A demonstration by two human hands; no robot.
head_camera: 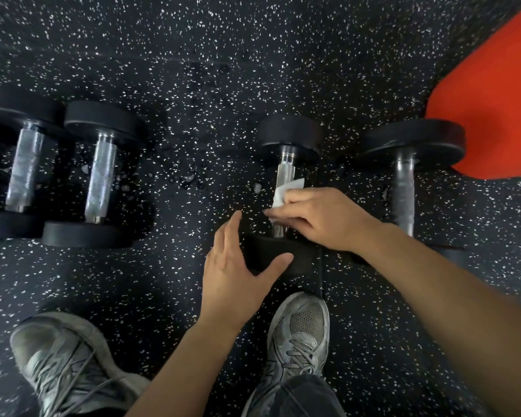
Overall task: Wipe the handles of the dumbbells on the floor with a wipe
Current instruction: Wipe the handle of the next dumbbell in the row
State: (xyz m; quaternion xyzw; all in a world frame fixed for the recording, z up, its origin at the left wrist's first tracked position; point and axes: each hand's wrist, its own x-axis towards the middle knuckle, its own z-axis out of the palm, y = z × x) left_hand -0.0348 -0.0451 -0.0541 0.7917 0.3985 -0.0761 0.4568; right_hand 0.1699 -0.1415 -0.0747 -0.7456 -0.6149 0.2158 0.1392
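Several black dumbbells lie on the speckled floor. My right hand [316,216] holds a white wipe [285,191] wrapped round the silver handle [285,170] of the middle dumbbell. My left hand [241,266] is open, its fingers straight, with the thumb against that dumbbell's near black head [280,254]. Two dumbbells with silver handles [100,179] [24,173] lie at the left. A fourth with a dark handle [405,191] lies to the right of my right hand.
A red pad [494,109] fills the upper right corner, touching the right dumbbell's far head. My two grey sneakers [301,335] [63,365] stand at the bottom, the right one just below the middle dumbbell. Black speckled rubber floor [199,85] stretches beyond.
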